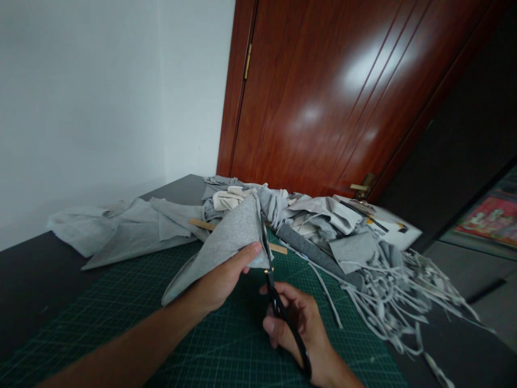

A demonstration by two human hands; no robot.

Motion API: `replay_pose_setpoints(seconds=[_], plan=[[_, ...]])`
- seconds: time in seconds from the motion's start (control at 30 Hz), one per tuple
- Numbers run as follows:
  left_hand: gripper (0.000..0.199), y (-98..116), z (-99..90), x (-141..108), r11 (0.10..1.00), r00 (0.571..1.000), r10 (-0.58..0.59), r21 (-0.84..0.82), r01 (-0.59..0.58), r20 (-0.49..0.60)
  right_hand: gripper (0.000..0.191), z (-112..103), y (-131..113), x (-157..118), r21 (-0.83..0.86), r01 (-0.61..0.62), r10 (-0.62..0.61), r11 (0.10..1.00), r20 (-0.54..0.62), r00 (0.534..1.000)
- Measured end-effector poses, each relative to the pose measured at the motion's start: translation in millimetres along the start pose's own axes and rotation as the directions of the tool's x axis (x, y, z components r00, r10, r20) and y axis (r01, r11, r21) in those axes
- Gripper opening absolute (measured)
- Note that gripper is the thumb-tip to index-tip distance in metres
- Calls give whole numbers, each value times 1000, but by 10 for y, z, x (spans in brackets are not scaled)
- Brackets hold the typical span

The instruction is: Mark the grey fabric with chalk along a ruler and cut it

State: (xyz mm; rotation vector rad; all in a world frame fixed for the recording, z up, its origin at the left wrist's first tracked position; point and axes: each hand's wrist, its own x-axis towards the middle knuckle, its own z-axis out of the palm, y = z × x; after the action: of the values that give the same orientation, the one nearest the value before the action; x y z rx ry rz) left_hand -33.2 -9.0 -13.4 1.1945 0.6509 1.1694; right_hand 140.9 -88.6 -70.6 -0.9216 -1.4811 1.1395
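Head view: the left hand (226, 277) clamps thumb and fingers on the near right corner of a folded grey knit fabric (228, 234), raised above the green cutting mat (129, 307), presumably to keep its edge steady beside the blades. The right hand's (302, 318) fingers curl around the black scissors (271, 281), pointing them away along that edge. Scraps and strips (379, 285) lie aside, probably leaving working room.
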Motion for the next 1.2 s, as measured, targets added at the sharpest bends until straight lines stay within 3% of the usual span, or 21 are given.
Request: replay_pose_setpoints(seconds=[0.27, 0.57, 0.83, 1.2], plan=[[45, 46, 16, -9, 999, 993, -37, 37, 33, 114, 47, 5, -24, 2, 26, 0, 0, 1000, 8, 1000], [47, 9, -16, -17, 975, 1000, -25, 219, 20, 19, 45, 24, -48, 15, 4, 1, -1, 1000, -33, 999], [46, 53, 25, -56, 981, 993, -52, 191, 31, 106, 43, 42, -85, 17, 7, 12, -12, 1000, -36, 999], [39, -3, -22, -46, 990, 994, 1, 139, -16, 109, 38, 63, -160, 43, -41, -27, 25, 999, -54, 998]])
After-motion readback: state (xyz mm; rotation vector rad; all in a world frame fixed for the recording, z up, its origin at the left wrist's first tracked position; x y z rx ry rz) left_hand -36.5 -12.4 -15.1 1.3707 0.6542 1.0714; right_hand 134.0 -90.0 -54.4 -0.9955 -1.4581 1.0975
